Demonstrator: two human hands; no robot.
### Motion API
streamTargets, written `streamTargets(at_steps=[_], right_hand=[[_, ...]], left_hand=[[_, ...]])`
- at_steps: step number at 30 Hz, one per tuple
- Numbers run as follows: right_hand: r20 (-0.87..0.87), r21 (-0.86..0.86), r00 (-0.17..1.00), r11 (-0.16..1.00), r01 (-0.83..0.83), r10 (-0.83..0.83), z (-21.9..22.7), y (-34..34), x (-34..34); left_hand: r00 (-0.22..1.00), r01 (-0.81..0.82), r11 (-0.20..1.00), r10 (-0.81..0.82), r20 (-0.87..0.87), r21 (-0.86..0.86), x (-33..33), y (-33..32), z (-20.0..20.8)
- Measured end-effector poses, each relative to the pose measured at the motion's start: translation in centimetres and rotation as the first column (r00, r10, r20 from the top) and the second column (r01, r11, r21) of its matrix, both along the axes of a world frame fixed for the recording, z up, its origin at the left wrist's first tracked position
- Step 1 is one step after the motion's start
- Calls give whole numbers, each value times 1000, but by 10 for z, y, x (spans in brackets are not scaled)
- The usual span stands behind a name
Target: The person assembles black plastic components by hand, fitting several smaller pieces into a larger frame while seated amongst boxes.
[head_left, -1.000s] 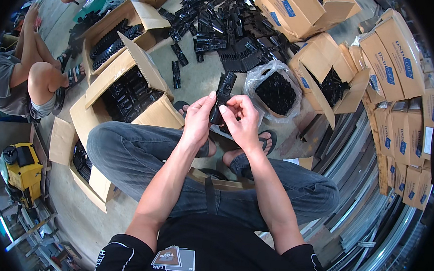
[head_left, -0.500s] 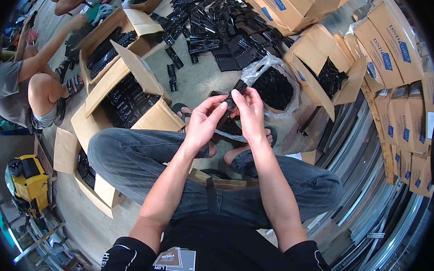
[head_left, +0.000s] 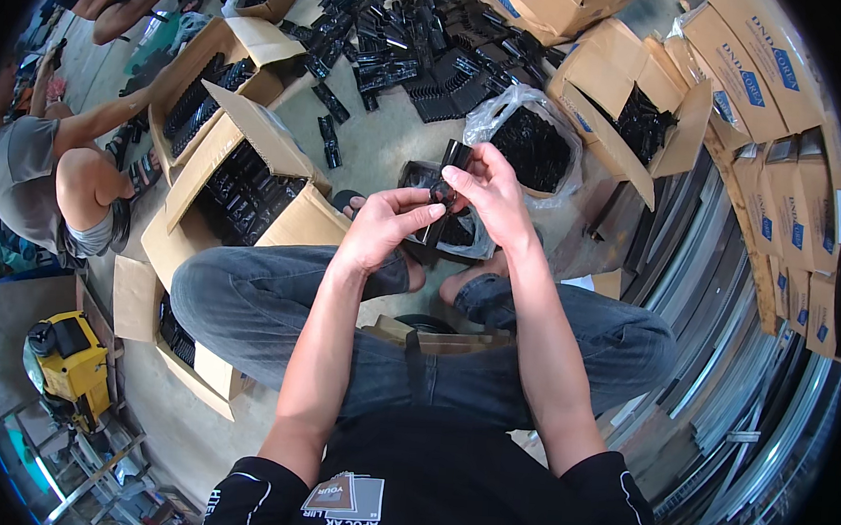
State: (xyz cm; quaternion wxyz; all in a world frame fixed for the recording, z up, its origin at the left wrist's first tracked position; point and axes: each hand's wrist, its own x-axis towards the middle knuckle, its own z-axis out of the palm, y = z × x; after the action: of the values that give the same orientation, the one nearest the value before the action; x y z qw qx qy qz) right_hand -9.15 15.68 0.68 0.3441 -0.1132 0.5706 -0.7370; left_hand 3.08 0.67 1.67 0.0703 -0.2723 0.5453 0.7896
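- The left hand (head_left: 379, 229) and the right hand (head_left: 487, 192) meet in front of the person, above the knees.
- Both hands pinch one small black part (head_left: 448, 182). It is long and flat and stands almost upright between the fingers.
- The left hand grips the low end of the black part with its thumb and first fingers.
- The right hand grips the part higher up with its fingertips, and its other fingers curl in.
- Just under the hands lies a small clear bag (head_left: 461, 234) with more black bits in it. It sits on the floor by the person's feet.
- Past the right hand stands a bigger clear plastic bag (head_left: 532, 146), open at the top and full of black pieces.
- Farther past both hands, a big pile of black parts (head_left: 423, 56) is spread over the floor.
- To the left of the left hand is an open cardboard box (head_left: 247, 189) packed with black parts in rows.
- To the right of the right hand is another open box (head_left: 631, 121) with black parts inside.
- Well off to the left, another person (head_left: 45, 177) sits by the boxes.
- Low on the left, far from the hands, stands a yellow machine (head_left: 68, 361).
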Motion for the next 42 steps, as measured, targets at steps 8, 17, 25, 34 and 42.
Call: streamTargets(at_steps=[8,17,25,34,42], right_hand=[[-14,-28,997,997,-73,73,8,6,-6],[116,-132,992,991,-35,50,2,6,-3],[115,-211,984,972,-107,134,0,16,-12],[31,-163,983,971,-176,183,17,20,-15],[-21,-79,985,982,-170,168,17,17,-15]], left_hand=[[996,93,994,-92,-21,62,2,-6,4],[997,69,989,-62,-53,128,0,-4,1],[989,138,983,-131,-69,117,-2,-1,8],[983,152,987,-145,-115,58,-1,-1,3],[984,162,985,-166,-72,-56,-2,1,5]])
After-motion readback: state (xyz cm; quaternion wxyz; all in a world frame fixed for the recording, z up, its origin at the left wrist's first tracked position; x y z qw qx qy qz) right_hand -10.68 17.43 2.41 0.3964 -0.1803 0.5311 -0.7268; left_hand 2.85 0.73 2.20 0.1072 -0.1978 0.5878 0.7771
